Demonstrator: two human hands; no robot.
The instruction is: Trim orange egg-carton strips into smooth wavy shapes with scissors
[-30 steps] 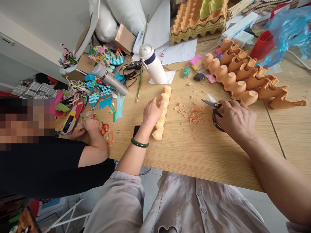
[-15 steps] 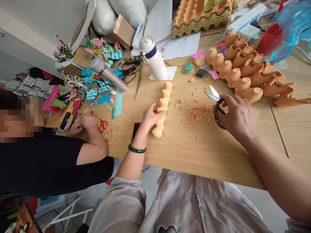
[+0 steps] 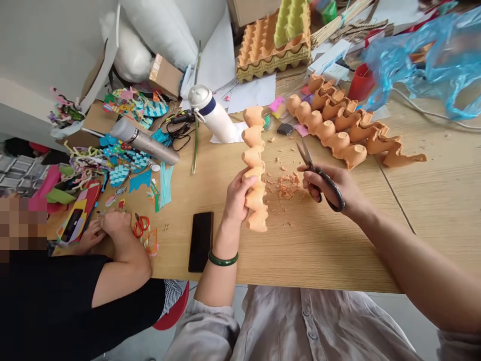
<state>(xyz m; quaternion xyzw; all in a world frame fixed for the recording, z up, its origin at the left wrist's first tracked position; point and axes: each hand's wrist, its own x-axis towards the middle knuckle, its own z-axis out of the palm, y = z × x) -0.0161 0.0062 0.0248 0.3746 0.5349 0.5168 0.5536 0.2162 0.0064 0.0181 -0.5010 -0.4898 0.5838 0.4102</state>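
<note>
Grips carton strip (image 3: 252, 136) near mid-length in left hand (image 3: 236, 198), likely for balance, back from front edge of table (image 3: 296, 263); holds parted scissors (image 3: 327, 182) in right hand (image 3: 342, 181).

**Handicraft Workroom in Full Color**

Stacked egg trays (image 3: 263, 47), cut colored paper (image 3: 166, 185) and fuzzy craft stems (image 3: 80, 156) crowd a wooden table (image 3: 319, 250) in what appears to be a handicraft workroom. Red-orange scissors (image 3: 142, 225), black-handled scissors (image 3: 320, 172) and orange trimmings (image 3: 289, 185) share the space, where a person in black (image 3: 48, 306) sits at the same table.
</note>
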